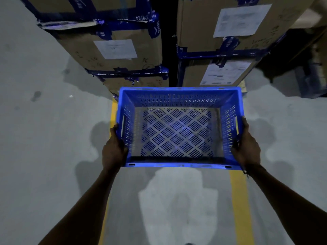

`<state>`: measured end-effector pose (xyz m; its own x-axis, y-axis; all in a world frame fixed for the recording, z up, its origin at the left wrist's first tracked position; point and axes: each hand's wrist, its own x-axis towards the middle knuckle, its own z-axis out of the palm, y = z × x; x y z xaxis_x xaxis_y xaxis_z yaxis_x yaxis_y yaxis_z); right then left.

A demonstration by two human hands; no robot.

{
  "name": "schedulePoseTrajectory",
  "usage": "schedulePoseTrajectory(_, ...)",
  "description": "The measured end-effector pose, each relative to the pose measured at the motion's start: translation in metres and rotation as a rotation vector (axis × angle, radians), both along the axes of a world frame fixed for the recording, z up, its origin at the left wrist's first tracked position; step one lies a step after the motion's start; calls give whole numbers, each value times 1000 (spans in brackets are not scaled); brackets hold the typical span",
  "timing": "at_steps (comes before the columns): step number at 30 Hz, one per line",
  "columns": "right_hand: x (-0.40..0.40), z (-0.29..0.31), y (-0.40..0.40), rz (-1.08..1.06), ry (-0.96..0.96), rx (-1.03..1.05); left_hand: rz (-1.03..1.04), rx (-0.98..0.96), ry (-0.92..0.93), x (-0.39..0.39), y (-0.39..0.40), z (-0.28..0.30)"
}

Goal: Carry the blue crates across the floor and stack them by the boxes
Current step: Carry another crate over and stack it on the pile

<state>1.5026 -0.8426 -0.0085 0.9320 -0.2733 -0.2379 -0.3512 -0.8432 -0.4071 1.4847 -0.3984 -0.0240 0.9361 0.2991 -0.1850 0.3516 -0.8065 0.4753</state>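
Here, one blue crate [178, 128], two hands.

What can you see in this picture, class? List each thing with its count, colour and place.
crate: one, blue, empty, held in the centre above the floor
boxes: two stacks, brown with blue tape and white labels, behind the crate
floor: one, grey, all around
lines: two, yellow, on the floor under the crate
left hand: one, grips the crate's left side
right hand: one, grips the crate's right side
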Motion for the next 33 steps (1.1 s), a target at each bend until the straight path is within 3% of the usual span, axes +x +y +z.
schedulePoseTrajectory(10,-7,-5,4,-5,-81,15,-31,20,67,6,6,3)
schedulePoseTrajectory(16,5,-2,-2,-22,-43,14,35,17,112,4,0,-1)
schedulePoseTrajectory(26,4,-2,3,5,34,-29,-40,-70,74,8,11,-5)
schedulePoseTrajectory(33,8,7,5,-26,62,30,75,-79,151,11,9,-9)
